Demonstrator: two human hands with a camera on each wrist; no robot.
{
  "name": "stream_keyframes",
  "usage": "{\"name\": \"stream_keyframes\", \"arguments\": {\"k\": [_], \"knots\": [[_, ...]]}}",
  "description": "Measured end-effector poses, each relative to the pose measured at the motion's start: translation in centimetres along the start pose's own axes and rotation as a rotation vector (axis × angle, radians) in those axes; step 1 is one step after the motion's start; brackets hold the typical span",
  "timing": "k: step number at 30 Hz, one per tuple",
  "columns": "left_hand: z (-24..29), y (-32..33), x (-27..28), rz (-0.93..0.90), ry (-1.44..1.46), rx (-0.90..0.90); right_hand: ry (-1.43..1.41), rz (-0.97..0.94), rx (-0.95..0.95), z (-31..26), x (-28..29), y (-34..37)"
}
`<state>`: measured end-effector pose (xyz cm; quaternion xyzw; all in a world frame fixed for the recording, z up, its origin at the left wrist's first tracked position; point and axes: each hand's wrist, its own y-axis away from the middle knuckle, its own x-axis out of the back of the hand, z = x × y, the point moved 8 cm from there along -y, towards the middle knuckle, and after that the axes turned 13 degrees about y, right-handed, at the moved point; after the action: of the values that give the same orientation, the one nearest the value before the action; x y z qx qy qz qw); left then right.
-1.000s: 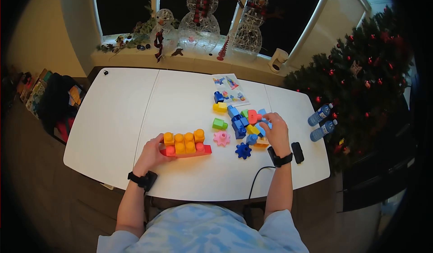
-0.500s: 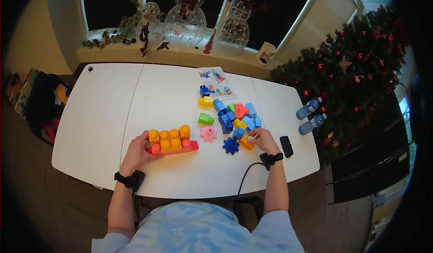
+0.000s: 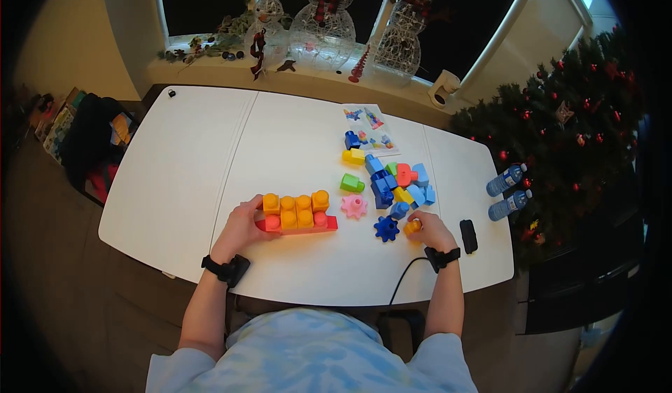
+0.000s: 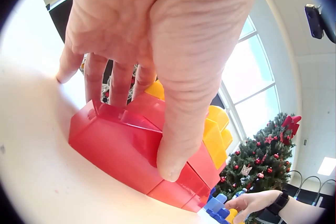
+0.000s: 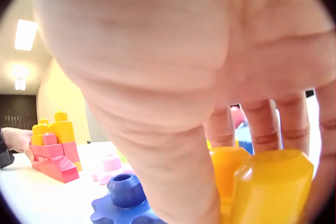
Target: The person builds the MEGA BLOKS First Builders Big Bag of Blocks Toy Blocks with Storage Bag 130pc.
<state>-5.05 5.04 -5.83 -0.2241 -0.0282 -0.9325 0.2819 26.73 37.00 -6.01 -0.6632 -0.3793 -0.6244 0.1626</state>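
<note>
My left hand (image 3: 241,226) grips the left end of a built piece, orange toy building blocks (image 3: 296,211) on a red base (image 3: 308,230). In the left wrist view the thumb lies along the red block (image 4: 121,145), with the fingers on its far side. On the right, my right hand (image 3: 435,233) holds an orange building block (image 3: 413,226) between thumb and fingers. The right wrist view shows its rounded studs (image 5: 273,182) close under the palm. Just left of that hand lies a dark blue gear-shaped block (image 3: 386,229), with a pink gear-shaped block (image 3: 354,207) farther left.
Beyond the right hand sits a pile of mixed blocks (image 3: 383,183). Green (image 3: 351,182), yellow (image 3: 353,156) and blue (image 3: 351,139) blocks lie left of it, near a picture sheet (image 3: 378,144). A black case (image 3: 468,237) and two water bottles (image 3: 507,179) stand to the right.
My right hand has come from the light blue blocks in the pile down toward me and taken hold of the orange block. The left hand keeps its grip on the built piece.
</note>
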Motion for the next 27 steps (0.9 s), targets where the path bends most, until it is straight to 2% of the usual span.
{"name": "stream_keyframes", "arguments": {"k": [1, 4, 6, 8, 12, 13, 15, 18, 27], "knots": [[-0.1, 0.0, 0.0, -0.011, 0.015, 0.002, 0.006, 0.072, -0.079, -0.4, 1.7, 0.6], [0.1, 0.0, 0.1, 0.005, -0.01, -0.008, -0.15, 0.155, -0.088, -4.1, 6.6, 1.1], [0.4, 0.0, 0.0, -0.001, -0.011, -0.016, -0.294, 0.589, 0.203, -9.5, 11.8, 2.5], [0.6, 0.0, 0.0, -0.009, 0.015, 0.011, -0.314, 0.671, 0.417, -15.7, 13.7, 3.2], [0.1, 0.1, 0.0, 0.001, 0.073, 0.023, -0.214, 0.559, 0.762, -26.5, 11.2, 2.7], [0.3, 0.1, 0.1, 0.011, 0.071, 0.019, -0.217, 0.563, 0.768, -27.9, 10.5, 2.2], [0.4, 0.1, 0.2, 0.025, 0.065, 0.015, -0.066, 0.42, 0.806, -30.5, 7.5, 0.7], [0.4, 0.1, 0.1, 0.017, 0.064, 0.028, 0.091, 0.317, 0.795, -31.3, 4.6, -0.9], [0.2, 0.0, 0.0, 0.019, -0.003, 0.028, 0.095, 0.341, 0.814, -31.0, 2.8, -0.9]]}}
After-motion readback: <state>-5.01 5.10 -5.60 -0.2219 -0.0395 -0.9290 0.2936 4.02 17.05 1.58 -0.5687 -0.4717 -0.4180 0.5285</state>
